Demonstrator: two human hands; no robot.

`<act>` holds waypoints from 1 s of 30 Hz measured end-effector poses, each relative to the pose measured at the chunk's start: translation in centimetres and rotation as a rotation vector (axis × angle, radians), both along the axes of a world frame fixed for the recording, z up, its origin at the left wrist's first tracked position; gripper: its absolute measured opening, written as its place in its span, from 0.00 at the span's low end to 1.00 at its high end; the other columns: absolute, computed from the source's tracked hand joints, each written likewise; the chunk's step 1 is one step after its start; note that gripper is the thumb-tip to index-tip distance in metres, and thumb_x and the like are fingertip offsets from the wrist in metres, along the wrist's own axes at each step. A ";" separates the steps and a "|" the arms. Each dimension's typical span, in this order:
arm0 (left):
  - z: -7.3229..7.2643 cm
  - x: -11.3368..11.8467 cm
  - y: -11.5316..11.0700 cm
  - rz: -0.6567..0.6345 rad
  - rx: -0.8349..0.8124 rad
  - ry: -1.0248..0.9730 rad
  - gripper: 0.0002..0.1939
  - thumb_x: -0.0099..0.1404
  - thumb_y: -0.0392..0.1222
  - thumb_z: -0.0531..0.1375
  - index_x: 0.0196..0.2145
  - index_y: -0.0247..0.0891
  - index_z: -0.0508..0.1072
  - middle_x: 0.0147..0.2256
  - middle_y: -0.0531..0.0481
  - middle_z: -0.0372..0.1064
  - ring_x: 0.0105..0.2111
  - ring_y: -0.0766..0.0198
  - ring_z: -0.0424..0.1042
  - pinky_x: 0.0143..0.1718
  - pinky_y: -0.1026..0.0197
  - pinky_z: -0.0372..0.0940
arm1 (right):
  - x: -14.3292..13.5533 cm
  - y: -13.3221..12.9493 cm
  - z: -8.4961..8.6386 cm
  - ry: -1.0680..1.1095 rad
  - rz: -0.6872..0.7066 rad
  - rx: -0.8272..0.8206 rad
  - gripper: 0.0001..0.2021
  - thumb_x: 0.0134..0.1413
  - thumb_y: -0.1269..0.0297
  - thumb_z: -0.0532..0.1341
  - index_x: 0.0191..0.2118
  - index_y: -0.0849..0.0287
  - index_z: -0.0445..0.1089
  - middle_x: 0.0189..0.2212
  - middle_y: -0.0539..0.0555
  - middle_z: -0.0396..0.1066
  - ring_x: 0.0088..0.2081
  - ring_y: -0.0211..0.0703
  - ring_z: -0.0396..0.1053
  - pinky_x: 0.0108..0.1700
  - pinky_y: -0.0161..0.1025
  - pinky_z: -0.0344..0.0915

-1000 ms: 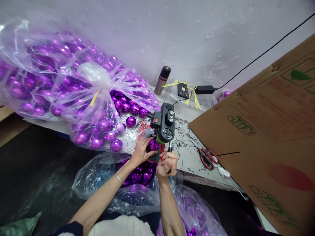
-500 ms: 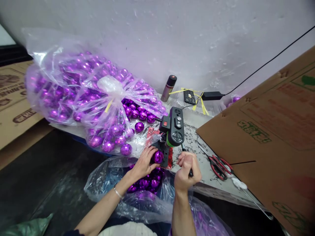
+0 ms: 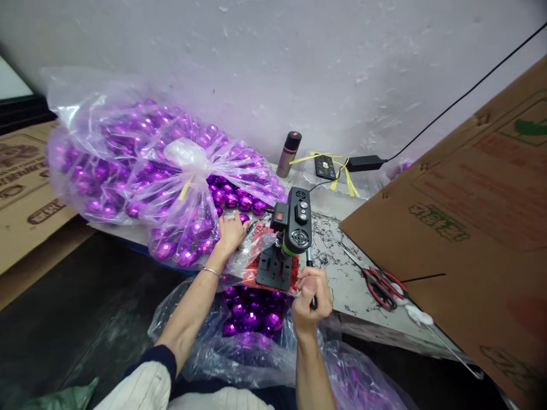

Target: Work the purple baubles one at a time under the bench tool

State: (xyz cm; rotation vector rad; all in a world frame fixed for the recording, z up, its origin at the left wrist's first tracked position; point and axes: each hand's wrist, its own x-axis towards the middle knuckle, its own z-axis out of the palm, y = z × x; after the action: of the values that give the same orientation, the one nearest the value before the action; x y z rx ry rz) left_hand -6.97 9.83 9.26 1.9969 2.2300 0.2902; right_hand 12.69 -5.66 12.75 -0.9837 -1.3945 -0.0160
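My left hand [image 3: 231,232] is at the mouth of the clear bag, its fingers closed around a shiny purple mirror ball [image 3: 244,218] lying loose on the table. Wrapped in a fist, my right hand [image 3: 313,293] grips the black lever handle [image 3: 314,303] on the side of a small black bench press [image 3: 299,219]. The press has a red switch, and its slotted base plate [image 3: 273,272] shows bare over a red mat [image 3: 252,276]. Below the table edge, an open clear bag [image 3: 183,336] holds several purple balls [image 3: 251,319].
A large tied bag of purple balls [image 3: 128,154] fills the left. Behind the press stand a spray can [image 3: 289,154] and a black power adapter [image 3: 366,163]. Red-handled scissors [image 3: 380,287] lie beside a big carton [image 3: 453,228]. Black scraps litter the table [image 3: 337,267].
My left hand has left the press's base plate and moved up and left to the loose ball. The ball it had there is off the plate. My right hand stays on the lever.
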 end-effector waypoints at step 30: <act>-4.7 4.9 -11.1 -0.114 -0.162 -1.310 0.44 0.62 0.61 0.71 0.67 0.33 0.69 0.18 0.63 0.64 0.17 0.66 0.66 0.22 0.65 0.61 | 0.4 0.1 1.3 -0.095 -0.004 0.021 0.15 0.70 0.76 0.53 0.30 0.54 0.63 0.27 0.48 0.68 0.29 0.37 0.68 0.31 0.37 0.62</act>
State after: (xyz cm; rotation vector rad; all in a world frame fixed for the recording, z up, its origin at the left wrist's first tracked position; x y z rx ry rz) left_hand -2.09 -1.29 4.57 1.1751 1.2149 0.9901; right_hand 13.08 -5.52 14.09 -0.9791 -1.4762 -0.0814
